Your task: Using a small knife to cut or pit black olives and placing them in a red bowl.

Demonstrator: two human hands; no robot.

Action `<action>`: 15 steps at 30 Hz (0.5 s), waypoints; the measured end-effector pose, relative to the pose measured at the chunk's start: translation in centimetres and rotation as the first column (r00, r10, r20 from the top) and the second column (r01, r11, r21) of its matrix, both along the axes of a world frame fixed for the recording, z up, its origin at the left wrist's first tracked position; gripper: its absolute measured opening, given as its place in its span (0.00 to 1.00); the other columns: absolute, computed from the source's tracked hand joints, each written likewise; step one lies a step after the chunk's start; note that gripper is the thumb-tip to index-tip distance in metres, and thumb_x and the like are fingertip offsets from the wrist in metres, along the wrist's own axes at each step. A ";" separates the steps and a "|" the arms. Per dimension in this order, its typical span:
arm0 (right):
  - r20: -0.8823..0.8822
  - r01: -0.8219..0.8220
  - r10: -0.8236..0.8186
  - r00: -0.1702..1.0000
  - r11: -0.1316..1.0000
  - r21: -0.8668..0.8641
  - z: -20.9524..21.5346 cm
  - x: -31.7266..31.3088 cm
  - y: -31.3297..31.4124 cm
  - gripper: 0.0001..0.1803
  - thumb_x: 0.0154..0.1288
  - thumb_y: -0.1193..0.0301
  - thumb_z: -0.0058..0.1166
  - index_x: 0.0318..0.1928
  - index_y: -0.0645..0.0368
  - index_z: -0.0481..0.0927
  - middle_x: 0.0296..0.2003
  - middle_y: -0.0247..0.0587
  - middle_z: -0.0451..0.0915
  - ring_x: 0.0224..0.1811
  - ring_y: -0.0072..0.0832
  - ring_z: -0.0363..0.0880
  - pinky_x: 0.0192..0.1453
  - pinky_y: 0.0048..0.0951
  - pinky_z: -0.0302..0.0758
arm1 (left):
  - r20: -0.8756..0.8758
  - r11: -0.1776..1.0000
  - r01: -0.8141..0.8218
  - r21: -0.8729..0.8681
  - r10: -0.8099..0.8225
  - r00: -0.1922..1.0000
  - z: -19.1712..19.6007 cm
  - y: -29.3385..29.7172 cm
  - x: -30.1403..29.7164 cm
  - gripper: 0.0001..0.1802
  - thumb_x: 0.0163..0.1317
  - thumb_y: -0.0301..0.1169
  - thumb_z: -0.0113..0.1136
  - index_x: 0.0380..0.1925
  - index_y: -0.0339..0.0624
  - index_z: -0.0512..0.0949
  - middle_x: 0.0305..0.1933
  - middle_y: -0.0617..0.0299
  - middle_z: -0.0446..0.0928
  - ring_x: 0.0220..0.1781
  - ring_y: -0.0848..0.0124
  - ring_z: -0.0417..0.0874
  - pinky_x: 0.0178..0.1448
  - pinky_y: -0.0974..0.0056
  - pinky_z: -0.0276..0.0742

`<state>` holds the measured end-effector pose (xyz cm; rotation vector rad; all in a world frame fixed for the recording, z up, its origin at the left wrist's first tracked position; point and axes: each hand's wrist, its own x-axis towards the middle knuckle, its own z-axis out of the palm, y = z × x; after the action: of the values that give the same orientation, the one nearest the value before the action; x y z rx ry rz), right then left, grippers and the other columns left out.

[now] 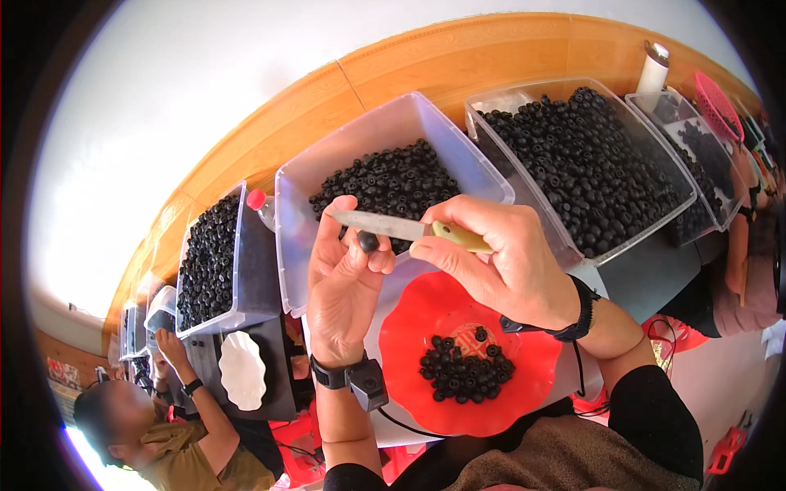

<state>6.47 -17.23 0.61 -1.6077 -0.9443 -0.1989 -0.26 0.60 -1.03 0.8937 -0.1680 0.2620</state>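
My left hand [340,295] is raised in front of me, pinching a small black round piece [368,241] between thumb and fingers. A small knife [385,224] with a yellow-green handle is gripped in my right hand [516,266]. Its blade points left, just above the black piece, with the tip by my left index finger. Whether the edge touches the piece I cannot tell. Below my hands lies a red scalloped plate [409,327] with a heap of similar black pieces [467,372]. Behind them stands a clear bin [303,176], partly filled with more of these pieces, many showing a hole.
More filled bins stand to the right [684,196] and left [237,278]. A red-capped bottle [260,204] sits between bins, a white scalloped plate [242,372] farther left. A co-worker [164,425] works at left; another person's arm [741,221] shows at right, near a pink basket [716,105].
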 end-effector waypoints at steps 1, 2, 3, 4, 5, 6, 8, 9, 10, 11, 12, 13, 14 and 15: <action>0.001 -0.032 0.032 0.999 0.999 0.030 0.0 -0.1 0.1 0.14 0.59 0.63 0.62 0.31 0.62 0.76 0.18 0.43 0.72 0.18 0.37 0.73 0.22 0.30 0.66 | -0.019 1.000 -0.025 -0.003 0.025 1.000 0.0 -0.1 -0.1 0.28 0.60 0.26 0.61 0.59 0.43 0.61 0.36 0.59 0.73 0.37 0.71 0.72 0.41 0.67 0.66; 0.029 -0.025 0.026 0.999 0.999 -0.027 0.3 -0.2 -0.1 0.15 0.59 0.63 0.62 0.29 0.62 0.75 0.18 0.43 0.71 0.18 0.38 0.72 0.21 0.32 0.65 | -0.020 1.000 -0.023 -0.003 0.023 1.000 -0.1 -0.1 0.0 0.28 0.60 0.26 0.61 0.59 0.43 0.61 0.36 0.59 0.73 0.37 0.71 0.72 0.41 0.67 0.66; 0.028 -0.024 0.025 0.999 0.999 -0.027 0.2 -0.3 -0.2 0.15 0.59 0.63 0.62 0.29 0.62 0.75 0.18 0.43 0.71 0.18 0.38 0.72 0.21 0.32 0.65 | 0.022 1.000 0.018 0.018 -0.019 1.000 -0.3 0.0 0.1 0.28 0.60 0.26 0.60 0.59 0.43 0.61 0.38 0.58 0.73 0.38 0.70 0.73 0.42 0.67 0.67; 0.102 -0.029 0.035 0.994 0.997 -0.066 0.2 -0.3 -0.3 0.13 0.58 0.67 0.63 0.33 0.63 0.76 0.19 0.41 0.72 0.18 0.32 0.72 0.23 0.28 0.66 | 0.064 0.997 0.058 0.043 -0.060 0.996 -0.3 0.0 0.1 0.29 0.61 0.26 0.60 0.60 0.43 0.60 0.39 0.58 0.74 0.39 0.70 0.74 0.42 0.68 0.68; 0.175 -0.031 0.049 0.983 0.994 -0.104 0.2 -0.3 -0.4 0.12 0.57 0.71 0.64 0.36 0.65 0.77 0.20 0.40 0.73 0.19 0.26 0.72 0.24 0.23 0.68 | 0.065 0.997 0.056 0.045 -0.059 0.996 -0.2 -0.1 0.0 0.29 0.61 0.26 0.60 0.60 0.43 0.60 0.39 0.58 0.74 0.39 0.70 0.74 0.42 0.68 0.68; 0.168 -0.040 0.060 0.984 0.992 -0.123 0.3 -0.4 -0.5 0.12 0.56 0.72 0.65 0.35 0.65 0.77 0.22 0.42 0.75 0.19 0.32 0.74 0.25 0.25 0.69 | 0.054 0.998 0.026 0.062 -0.029 0.998 0.0 -0.3 -0.2 0.29 0.61 0.26 0.60 0.60 0.43 0.60 0.39 0.58 0.74 0.39 0.70 0.74 0.42 0.68 0.68; 0.198 0.000 0.020 0.980 0.995 -0.101 0.2 -0.3 -0.4 0.12 0.55 0.72 0.65 0.35 0.65 0.77 0.22 0.42 0.75 0.19 0.32 0.74 0.24 0.25 0.68 | 0.044 0.997 0.005 0.077 -0.008 0.999 0.2 -0.7 -0.2 0.29 0.61 0.25 0.60 0.60 0.43 0.60 0.39 0.58 0.75 0.39 0.70 0.74 0.42 0.68 0.68; 0.228 0.034 -0.016 0.974 0.997 -0.076 0.1 -0.2 -0.4 0.12 0.55 0.72 0.66 0.35 0.65 0.77 0.21 0.42 0.74 0.19 0.32 0.73 0.24 0.25 0.68 | 0.020 0.996 -0.030 0.089 0.029 0.999 0.5 -1.0 -0.4 0.29 0.61 0.25 0.60 0.60 0.43 0.60 0.40 0.58 0.75 0.39 0.70 0.74 0.42 0.68 0.68; 0.228 0.035 -0.017 0.974 0.997 -0.075 0.0 0.1 -0.3 0.12 0.55 0.72 0.66 0.35 0.65 0.77 0.21 0.42 0.74 0.19 0.32 0.73 0.24 0.25 0.68 | -0.004 0.992 -0.067 0.103 0.068 0.998 0.7 -1.1 -0.5 0.29 0.61 0.25 0.60 0.60 0.43 0.60 0.41 0.58 0.76 0.40 0.70 0.75 0.42 0.67 0.69; 0.202 0.053 -0.040 0.979 0.997 -0.060 -0.2 0.4 -0.3 0.12 0.55 0.72 0.65 0.35 0.65 0.77 0.21 0.41 0.74 0.19 0.29 0.73 0.25 0.25 0.68 | -0.003 0.992 -0.067 0.103 0.068 0.998 0.5 -0.9 -0.4 0.29 0.61 0.25 0.60 0.60 0.43 0.60 0.41 0.58 0.76 0.40 0.70 0.75 0.42 0.67 0.69; 0.175 0.072 -0.063 0.982 0.996 -0.046 -0.4 0.6 -0.2 0.12 0.56 0.72 0.65 0.36 0.64 0.77 0.22 0.41 0.75 0.20 0.26 0.74 0.25 0.25 0.68 | 0.040 0.996 -0.015 0.087 0.011 0.999 0.3 -0.7 -0.2 0.29 0.61 0.24 0.60 0.60 0.43 0.60 0.42 0.58 0.76 0.41 0.70 0.76 0.43 0.68 0.69; 0.177 0.071 -0.062 0.982 0.996 -0.045 -0.1 0.6 -0.3 0.12 0.56 0.72 0.65 0.36 0.64 0.77 0.22 0.41 0.75 0.20 0.26 0.74 0.25 0.25 0.68 | 0.084 0.997 0.038 0.074 -0.044 0.995 0.2 -0.5 -0.1 0.29 0.60 0.24 0.60 0.59 0.43 0.60 0.43 0.58 0.77 0.43 0.70 0.77 0.44 0.68 0.70; 0.120 0.014 -0.010 0.993 0.999 -0.030 0.2 0.4 -0.4 0.12 0.57 0.68 0.65 0.35 0.63 0.77 0.21 0.40 0.75 0.19 0.29 0.75 0.24 0.26 0.68 | 0.086 0.997 0.037 0.074 -0.043 0.995 0.3 -0.8 -0.2 0.29 0.60 0.24 0.60 0.59 0.43 0.60 0.43 0.58 0.77 0.43 0.70 0.77 0.44 0.68 0.70; 0.063 -0.043 0.044 0.997 0.999 -0.013 0.4 0.3 -0.4 0.13 0.58 0.65 0.64 0.34 0.61 0.77 0.21 0.40 0.76 0.19 0.31 0.76 0.23 0.27 0.68 | 0.000 0.996 0.001 0.084 -0.001 1.000 0.4 -1.4 -0.4 0.29 0.60 0.24 0.60 0.60 0.43 0.59 0.43 0.57 0.78 0.44 0.70 0.77 0.46 0.68 0.71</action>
<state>6.75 -17.66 1.01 -1.5981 -1.0296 -0.2150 -0.63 -0.77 -0.61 0.9774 -0.1810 0.2559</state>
